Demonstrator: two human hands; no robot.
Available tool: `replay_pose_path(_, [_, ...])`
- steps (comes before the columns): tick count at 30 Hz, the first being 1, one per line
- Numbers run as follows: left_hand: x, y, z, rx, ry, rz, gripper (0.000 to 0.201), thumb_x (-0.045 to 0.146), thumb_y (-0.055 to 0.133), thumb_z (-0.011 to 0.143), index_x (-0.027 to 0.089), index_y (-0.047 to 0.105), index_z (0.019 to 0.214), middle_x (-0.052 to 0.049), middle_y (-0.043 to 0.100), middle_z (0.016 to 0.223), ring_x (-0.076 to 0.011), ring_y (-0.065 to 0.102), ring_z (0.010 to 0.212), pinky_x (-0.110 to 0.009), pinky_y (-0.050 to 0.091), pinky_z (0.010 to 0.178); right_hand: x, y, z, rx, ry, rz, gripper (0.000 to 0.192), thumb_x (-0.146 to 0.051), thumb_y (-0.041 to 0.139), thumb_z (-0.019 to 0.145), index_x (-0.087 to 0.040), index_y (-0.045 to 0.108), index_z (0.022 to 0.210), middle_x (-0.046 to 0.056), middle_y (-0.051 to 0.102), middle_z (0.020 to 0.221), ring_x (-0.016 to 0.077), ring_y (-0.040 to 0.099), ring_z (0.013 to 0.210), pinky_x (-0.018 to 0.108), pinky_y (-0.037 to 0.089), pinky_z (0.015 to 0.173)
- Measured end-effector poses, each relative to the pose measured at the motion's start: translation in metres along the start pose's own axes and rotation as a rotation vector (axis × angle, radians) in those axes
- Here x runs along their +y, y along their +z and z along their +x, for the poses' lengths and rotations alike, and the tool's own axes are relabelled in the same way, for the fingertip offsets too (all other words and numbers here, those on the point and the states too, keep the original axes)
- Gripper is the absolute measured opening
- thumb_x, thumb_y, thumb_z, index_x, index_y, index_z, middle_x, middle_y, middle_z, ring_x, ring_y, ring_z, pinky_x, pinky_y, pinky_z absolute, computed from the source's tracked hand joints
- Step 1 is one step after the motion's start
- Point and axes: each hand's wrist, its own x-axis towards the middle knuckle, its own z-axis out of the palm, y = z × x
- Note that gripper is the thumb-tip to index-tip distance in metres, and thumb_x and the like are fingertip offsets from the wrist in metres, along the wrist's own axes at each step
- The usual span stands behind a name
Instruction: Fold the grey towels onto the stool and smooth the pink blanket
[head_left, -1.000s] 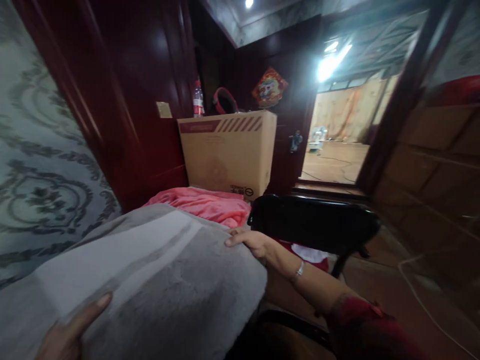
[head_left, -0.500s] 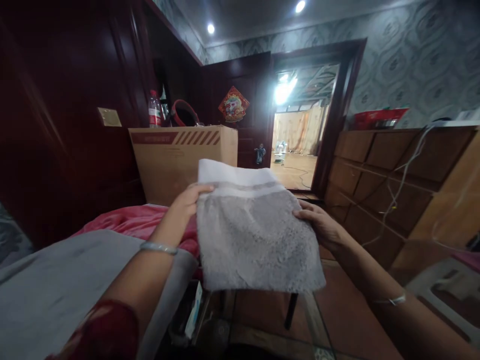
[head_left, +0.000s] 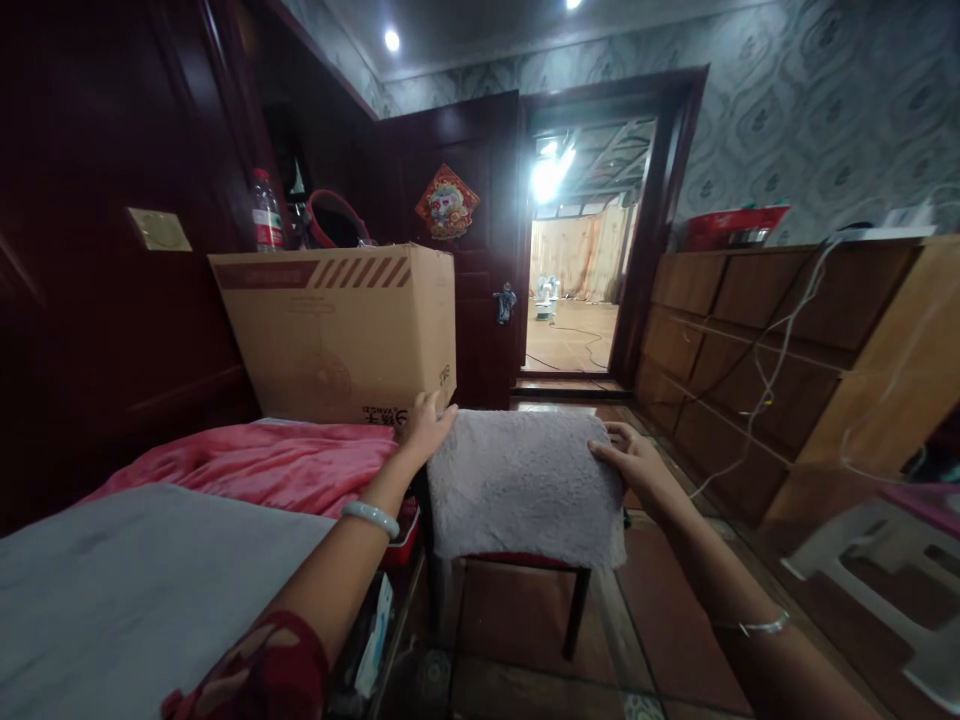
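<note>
A fluffy grey cloth (head_left: 525,485) hangs over the back of a chair with dark legs (head_left: 577,610), and a strip of red shows just below its lower edge. My left hand (head_left: 426,428) is closed at the cloth's top left corner. On the opposite side, my right hand (head_left: 626,455) pinches the upper right edge between thumb and fingers. Most of the chair is hidden behind the cloth.
Left lie a grey bedspread (head_left: 165,580) and a pink blanket (head_left: 255,465). A large cardboard box (head_left: 330,340) stands behind them, with a bottle (head_left: 266,215) on top. A wooden cabinet (head_left: 780,340) and a white stool (head_left: 877,570) are at right.
The cloth has come down from being held up in front of me onto the chair back. Its white upper band no longer shows. Both hands have stayed at its sides.
</note>
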Motion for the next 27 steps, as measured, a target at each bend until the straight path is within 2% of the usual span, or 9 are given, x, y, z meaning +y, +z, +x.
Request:
replay_pose_path(3, [-0.014, -0.005, -0.020, 0.239, -0.096, -0.018, 0.035, 0.037, 0.066, 0.077, 0.017, 0.065, 0.106, -0.016, 0.063, 0.119, -0.0308, 0.057, 0.121, -0.048, 0.041, 0.108, 0.011, 0.003, -0.004, 0.069, -0.082, -0.027, 0.064, -0.054, 0.070, 0.072, -0.019, 0.057, 0.124, 0.003, 0.069, 0.076, 0.0224, 0.065, 0.065, 0.030, 0.047, 0.055])
replay_pose_path(5, [-0.025, -0.003, -0.044, 0.309, -0.207, -0.181, 0.034, 0.042, 0.068, 0.075, 0.019, 0.063, 0.099, -0.012, 0.065, 0.109, -0.0283, 0.061, 0.110, -0.046, 0.045, 0.103, 0.014, 0.005, -0.005, 0.100, -0.113, -0.043, 0.068, -0.053, 0.069, 0.075, -0.020, 0.054, 0.133, 0.001, 0.067, 0.073, 0.0211, 0.063, 0.062, 0.029, 0.047, 0.054])
replay_pose_path(7, [-0.034, 0.002, -0.069, 0.210, -0.316, -0.390, 0.039, 0.049, 0.071, 0.072, 0.019, 0.063, 0.095, -0.010, 0.068, 0.099, -0.0263, 0.064, 0.099, -0.043, 0.050, 0.095, 0.013, 0.007, -0.007, 0.110, -0.126, -0.045, 0.074, -0.052, 0.071, 0.074, -0.021, 0.051, 0.138, 0.000, 0.067, 0.073, 0.0205, 0.062, 0.062, 0.029, 0.047, 0.054])
replay_pose_path(10, [-0.035, 0.011, -0.092, -0.076, -0.381, -0.645, 0.050, 0.051, 0.076, 0.063, 0.016, 0.067, 0.098, -0.010, 0.073, 0.093, -0.0260, 0.068, 0.092, -0.038, 0.054, 0.086, 0.006, 0.010, -0.011, 0.081, -0.149, 0.002, 0.082, -0.054, 0.074, 0.071, -0.020, 0.050, 0.141, 0.001, 0.068, 0.077, 0.0208, 0.062, 0.065, 0.029, 0.047, 0.056])
replay_pose_path(12, [-0.028, 0.012, -0.092, -0.138, -0.366, -0.705, 0.051, 0.048, 0.077, 0.061, 0.015, 0.069, 0.099, -0.010, 0.075, 0.094, -0.0259, 0.069, 0.092, -0.036, 0.054, 0.083, 0.002, 0.014, -0.016, 0.070, -0.173, 0.047, 0.082, -0.056, 0.073, 0.070, -0.018, 0.051, 0.139, 0.003, 0.068, 0.078, 0.0213, 0.063, 0.068, 0.030, 0.047, 0.058])
replay_pose_path(15, [-0.013, 0.007, -0.074, -0.027, -0.320, -0.580, 0.042, 0.044, 0.070, 0.067, 0.015, 0.070, 0.098, -0.009, 0.076, 0.095, -0.0251, 0.069, 0.090, -0.033, 0.053, 0.078, -0.001, 0.022, -0.023, 0.152, -0.217, 0.082, 0.074, -0.059, 0.070, 0.072, -0.017, 0.056, 0.131, 0.003, 0.068, 0.080, 0.0203, 0.060, 0.068, 0.030, 0.046, 0.059])
replay_pose_path(18, [-0.002, -0.001, -0.052, 0.003, -0.281, -0.438, 0.034, 0.041, 0.066, 0.069, 0.015, 0.071, 0.090, -0.008, 0.076, 0.090, -0.0252, 0.069, 0.086, -0.032, 0.051, 0.072, 0.001, 0.028, -0.026, 0.267, -0.249, 0.054, 0.065, -0.060, 0.065, 0.075, -0.017, 0.059, 0.123, 0.003, 0.065, 0.077, 0.0193, 0.056, 0.065, 0.031, 0.044, 0.060])
replay_pose_path(23, [-0.005, -0.006, -0.045, -0.030, -0.278, -0.376, 0.032, 0.040, 0.072, 0.064, 0.015, 0.072, 0.084, -0.008, 0.075, 0.082, -0.0267, 0.069, 0.083, -0.032, 0.050, 0.068, -0.001, 0.024, -0.021, 0.284, -0.308, -0.157, 0.054, -0.057, 0.059, 0.079, -0.019, 0.066, 0.116, -0.001, 0.055, 0.069, 0.0180, 0.047, 0.061, 0.031, 0.041, 0.062])
replay_pose_path(27, [-0.012, -0.003, -0.052, -0.031, -0.264, -0.406, 0.041, 0.046, 0.069, 0.067, 0.014, 0.072, 0.091, -0.009, 0.076, 0.090, -0.0264, 0.069, 0.085, -0.033, 0.051, 0.071, -0.007, 0.022, -0.019, 0.293, -0.325, -0.204, 0.051, -0.056, 0.054, 0.084, -0.019, 0.066, 0.119, 0.002, 0.062, 0.079, 0.0194, 0.050, 0.066, 0.032, 0.043, 0.066])
